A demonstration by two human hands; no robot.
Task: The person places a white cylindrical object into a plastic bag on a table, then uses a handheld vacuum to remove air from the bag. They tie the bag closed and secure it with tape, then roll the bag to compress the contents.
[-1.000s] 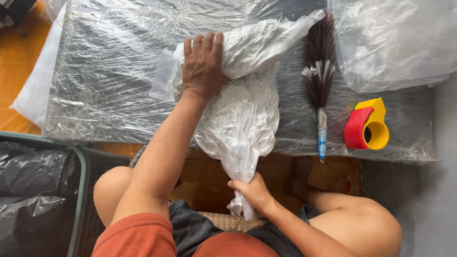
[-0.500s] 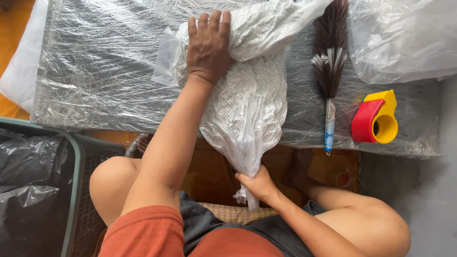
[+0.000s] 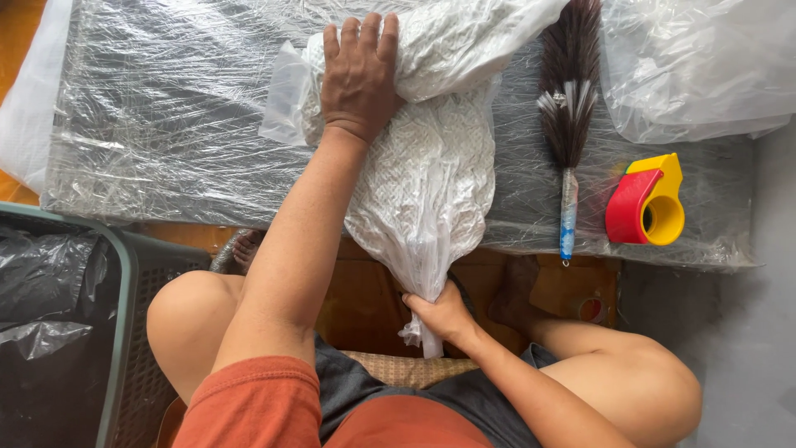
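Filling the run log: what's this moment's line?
left hand: pressing flat on bagged white cloth | right hand: gripping bag's gathered neck | feather duster, tape dispenser: untouched

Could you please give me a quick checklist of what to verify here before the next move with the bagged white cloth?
1. Left hand pressing flat on the plastic bag of white cloth: ok.
2. Right hand gripping the gathered bag neck: ok.
3. Neck tied or sealed: cannot tell.
4. Tape dispenser within reach on the plastic-wrapped table: ok.
5. Feather duster apart from the bag: ok.
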